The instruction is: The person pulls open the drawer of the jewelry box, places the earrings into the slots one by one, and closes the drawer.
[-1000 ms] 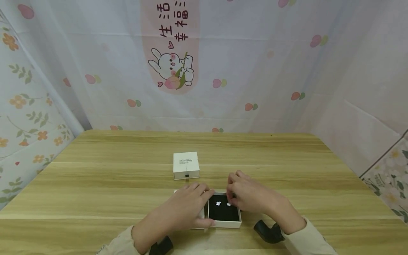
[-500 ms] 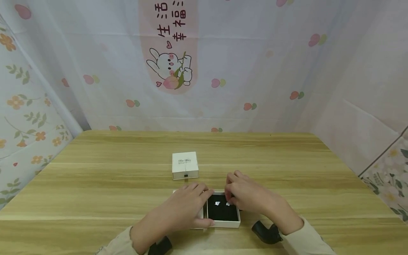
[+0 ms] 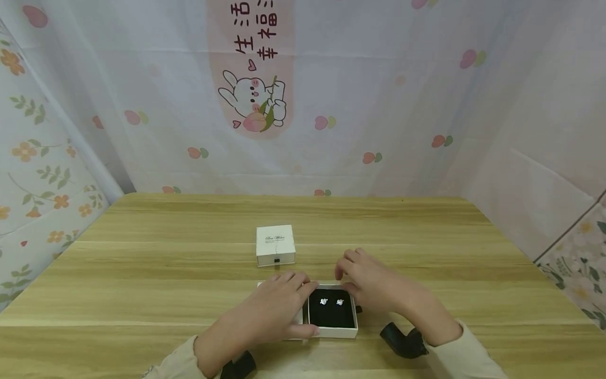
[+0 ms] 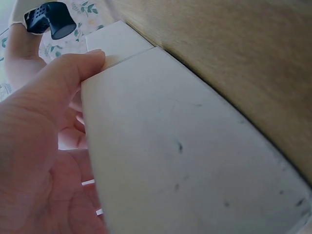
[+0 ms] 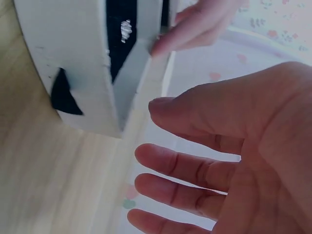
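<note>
A small white drawer-style jewelry box lies near the front middle, its drawer (image 3: pixel 337 333) pulled out to the right of its sleeve (image 4: pixel 170 146). Two sparkling stud earrings, a left one (image 3: pixel 324 301) and a right one (image 3: pixel 340 302), sit side by side in the black foam insert (image 3: pixel 331 318). My left hand (image 3: pixel 270 310) grips the box across sleeve and drawer, thumb on the near side, fingers over the far side. At the drawer's far right corner is my right hand (image 3: pixel 374 284), its fingers spread and relaxed with nothing between them, as the right wrist view shows.
A second white box (image 3: pixel 275 245), closed and printed with lettering, stands behind the open one. A black pull tab (image 5: pixel 66 95) sticks out of the drawer's right end. Patterned cloth (image 3: pixel 360 95) hangs behind the wooden table (image 3: pixel 189 221).
My right hand has let go of the right earring and drawn back up and to the right, so both earrings show fully. The left hand has kept its hold on the box.
</note>
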`<state>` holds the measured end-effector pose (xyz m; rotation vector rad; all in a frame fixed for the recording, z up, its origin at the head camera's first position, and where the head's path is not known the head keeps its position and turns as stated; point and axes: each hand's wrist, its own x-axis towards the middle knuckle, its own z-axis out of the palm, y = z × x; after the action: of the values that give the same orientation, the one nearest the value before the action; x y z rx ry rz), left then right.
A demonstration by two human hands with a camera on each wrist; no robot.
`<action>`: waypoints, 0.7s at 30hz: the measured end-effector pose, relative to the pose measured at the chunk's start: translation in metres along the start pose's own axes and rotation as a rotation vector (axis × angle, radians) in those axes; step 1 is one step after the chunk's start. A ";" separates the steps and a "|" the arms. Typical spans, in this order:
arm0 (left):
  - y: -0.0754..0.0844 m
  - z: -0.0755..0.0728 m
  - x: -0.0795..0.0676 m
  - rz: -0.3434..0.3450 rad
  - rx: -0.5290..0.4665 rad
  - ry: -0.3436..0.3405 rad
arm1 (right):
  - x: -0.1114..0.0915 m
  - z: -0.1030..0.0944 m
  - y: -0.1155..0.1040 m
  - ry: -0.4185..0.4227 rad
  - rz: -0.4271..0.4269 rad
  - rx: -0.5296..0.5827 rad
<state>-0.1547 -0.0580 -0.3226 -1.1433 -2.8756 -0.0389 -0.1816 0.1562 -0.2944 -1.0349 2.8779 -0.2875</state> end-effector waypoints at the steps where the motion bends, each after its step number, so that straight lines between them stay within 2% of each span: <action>1: 0.000 0.000 0.000 0.000 0.002 -0.001 | -0.001 -0.002 0.000 0.007 0.002 0.004; 5: 0.000 0.000 0.000 -0.001 -0.003 -0.002 | -0.003 -0.007 -0.002 0.014 0.027 0.035; 9: 0.000 0.000 0.000 0.000 -0.007 -0.005 | -0.005 -0.010 -0.006 -0.018 0.106 0.082; 15: 0.000 0.000 0.000 -0.003 -0.007 -0.004 | -0.006 -0.012 -0.009 -0.114 0.183 0.120; 21: 0.000 0.000 -0.001 -0.005 0.001 -0.005 | -0.007 -0.013 -0.014 -0.221 0.193 0.131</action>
<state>-0.1539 -0.0588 -0.3224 -1.1372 -2.8832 -0.0348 -0.1692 0.1519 -0.2786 -0.7125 2.6919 -0.3209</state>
